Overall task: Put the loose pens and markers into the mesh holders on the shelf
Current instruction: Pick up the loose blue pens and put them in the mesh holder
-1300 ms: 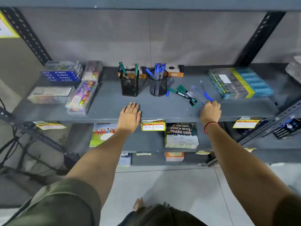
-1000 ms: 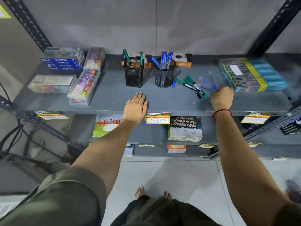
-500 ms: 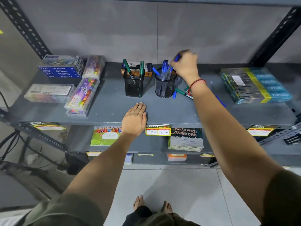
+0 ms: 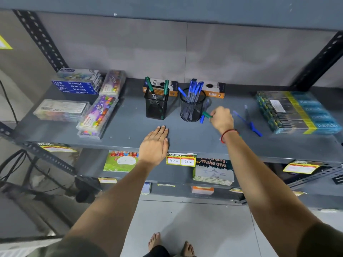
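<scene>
Grey steel shelf (image 4: 120,130) carries everything here. At its left end sit stacked oil pastel boxes (image 4: 76,86) and clear crayon cases (image 4: 98,115). Your left hand (image 4: 154,145) lies flat on the shelf's front edge, fingers straight and together, holding nothing. Behind it stands the square mesh holder (image 4: 156,103) with two green markers (image 4: 165,89) upright inside. Just to its right is the round mesh holder (image 4: 192,108), filled with blue pens (image 4: 194,89); one more blue pen (image 4: 204,113) leans against its right side, outside it. Your right hand (image 4: 221,118), with a red thread on the wrist, is down at the shelf just right of the round holder, fingers closed around a green marker (image 4: 206,114) whose end pokes out to the left. Further right, two loose blue pens (image 4: 248,121) lie on the shelf, crossing near their lower ends. A wrapped stack of pen packs (image 4: 297,112) fills the right end.
</scene>
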